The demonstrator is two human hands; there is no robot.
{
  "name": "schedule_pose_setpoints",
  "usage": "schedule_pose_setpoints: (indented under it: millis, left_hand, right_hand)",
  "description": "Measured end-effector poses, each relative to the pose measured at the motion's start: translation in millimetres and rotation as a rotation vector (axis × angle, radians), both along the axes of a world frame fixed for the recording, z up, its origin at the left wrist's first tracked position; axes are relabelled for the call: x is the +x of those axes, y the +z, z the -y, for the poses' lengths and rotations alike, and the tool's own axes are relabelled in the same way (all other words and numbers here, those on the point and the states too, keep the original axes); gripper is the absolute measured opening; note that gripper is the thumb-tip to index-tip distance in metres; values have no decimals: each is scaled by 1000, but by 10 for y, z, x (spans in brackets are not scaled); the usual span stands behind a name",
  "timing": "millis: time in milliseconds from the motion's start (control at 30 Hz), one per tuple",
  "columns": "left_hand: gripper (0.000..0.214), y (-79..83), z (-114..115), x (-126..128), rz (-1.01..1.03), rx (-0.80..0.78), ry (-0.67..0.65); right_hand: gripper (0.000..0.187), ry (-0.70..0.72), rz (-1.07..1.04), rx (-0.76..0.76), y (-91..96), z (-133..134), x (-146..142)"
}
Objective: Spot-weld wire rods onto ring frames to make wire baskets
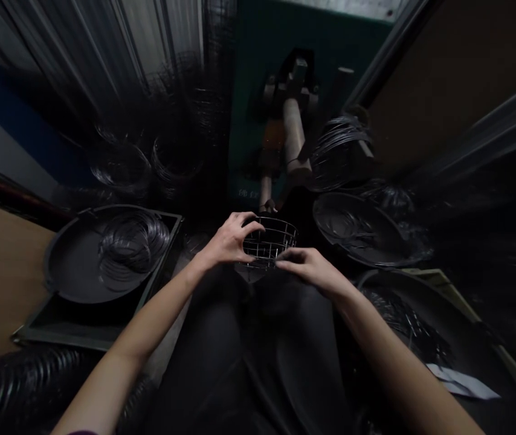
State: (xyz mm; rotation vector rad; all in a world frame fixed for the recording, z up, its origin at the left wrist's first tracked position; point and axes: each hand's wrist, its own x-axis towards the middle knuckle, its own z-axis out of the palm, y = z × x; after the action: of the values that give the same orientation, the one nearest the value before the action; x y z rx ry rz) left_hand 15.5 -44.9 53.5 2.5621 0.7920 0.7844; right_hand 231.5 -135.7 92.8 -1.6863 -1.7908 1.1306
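Note:
A small round basket of thin metal wire (272,232) sits in front of my lap, below the machine's arms. My left hand (233,240) grips its left side, with the fingers curved over the upper rim and the thumb lower down. At the near right edge of the basket, my right hand (307,267) has its thumb and fingertips pinched together against the wire. Whether a separate piece of wire is between those fingertips is too dark to tell. Just beyond the basket, the green machine's (249,103) lower metal arm (266,190) ends close to the rim.
To the left, a dark round pan (74,260) holds wire rings (133,244). Two more pans (376,223) (470,320) with wire parts stand at the right, the nearer with a white paper strip (461,382). A thicker machine arm (293,130) juts out above the basket.

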Motion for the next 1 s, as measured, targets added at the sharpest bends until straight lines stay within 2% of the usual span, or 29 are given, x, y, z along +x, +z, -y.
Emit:
schedule_pose_setpoints:
  millis: [100, 167, 300, 467, 700, 1000]
  left_hand:
    - [58, -24, 3, 63, -20, 18, 3]
    - [59, -66, -15, 70, -1, 2, 22]
    - [65, -162, -100, 88, 43, -71, 53]
    - [66, -175, -167, 142, 51, -114, 31]
    - [67, -73, -73, 73, 27, -104, 47]
    - [67, 33, -345, 170, 50, -140, 22]
  right_hand:
    - [20, 12, 373, 282, -95, -115, -66]
    - [26, 102, 605, 437, -184, -91, -79]
    - [36, 282, 842, 553, -259, -59, -53]
    - [30, 297, 917, 665, -211, -144, 13]
    - [26, 325, 857, 788, -180, -80, -19]
    - [27, 240, 840, 718, -121, -310, 44]
